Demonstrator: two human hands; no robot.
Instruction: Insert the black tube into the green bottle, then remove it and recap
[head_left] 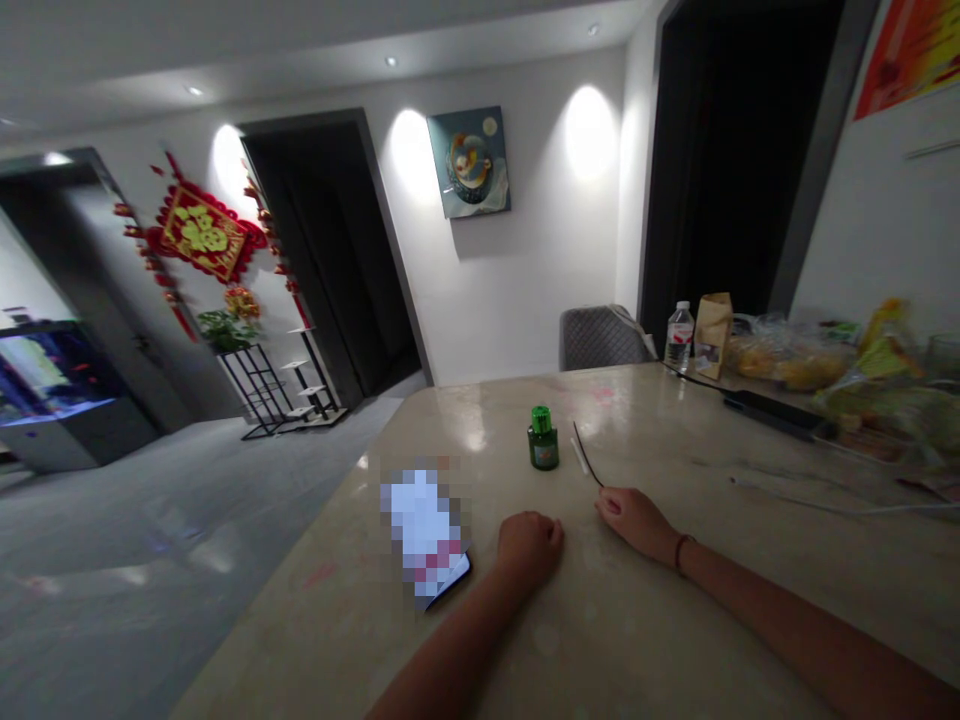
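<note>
Bottle (544, 452) is standing upright beyond both hands, with a thin dark stick (589, 465) lying in line with the right.

The green-capped bottle is sitting on the table (615, 640) almost straight ahead of the left hand (531, 545) and ahead-left of the right hand (637, 522), touching neither, with the left lying slightly nearer. The dark stick is pointing forward and a little left, its near end meeting the right hand's fingers; a short white stick (579, 456) is lying roughly parallel just left of it, on the bottle's side. Both hands are resting curled into loose fists; whether the right is gripping the dark stick, I cannot tell. The phone (427, 530) is lying left of the left hand.
</note>
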